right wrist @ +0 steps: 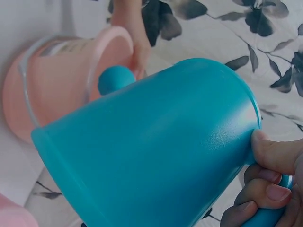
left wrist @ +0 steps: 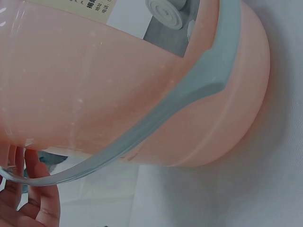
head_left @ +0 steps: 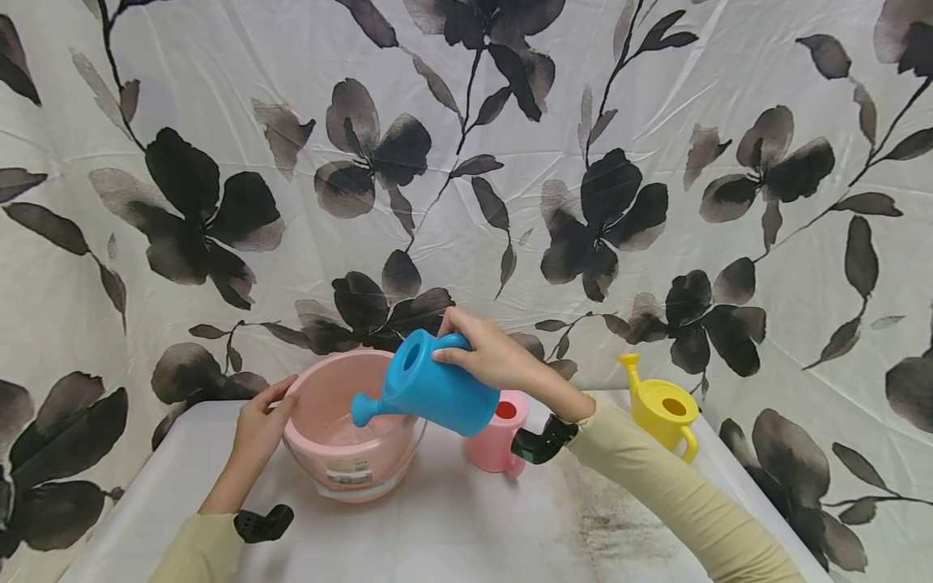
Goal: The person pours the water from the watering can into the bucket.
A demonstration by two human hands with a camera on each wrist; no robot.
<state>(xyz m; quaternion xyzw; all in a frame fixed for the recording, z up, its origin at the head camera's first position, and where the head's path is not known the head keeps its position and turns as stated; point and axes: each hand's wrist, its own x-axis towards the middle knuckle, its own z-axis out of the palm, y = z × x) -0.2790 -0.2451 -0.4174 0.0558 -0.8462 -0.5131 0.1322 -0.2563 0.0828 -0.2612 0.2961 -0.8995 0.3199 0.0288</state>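
Note:
My right hand (head_left: 490,354) grips the handle of a blue watering can (head_left: 445,397), held up in the air. The can is tilted, its spout pointing left and down over the mouth of a pink bucket (head_left: 309,461). In the right wrist view, thumb and fingers curl round the can's handle (right wrist: 267,216). No water shows coming from the spout. My left hand (head_left: 258,425) holds the bucket's left rim; in the left wrist view its fingers (left wrist: 45,196) are beside the bucket wall, near the pale bail handle (left wrist: 156,113). The bucket stands upright on the table.
A pink watering can (head_left: 488,453) stands behind and below the blue one, partly hidden. Farther right is a yellow watering can (head_left: 659,413), near the right sleeve. The white-covered table (head_left: 452,534) has a dark smudged patch at right. A floral cloth (head_left: 466,202) hangs behind.

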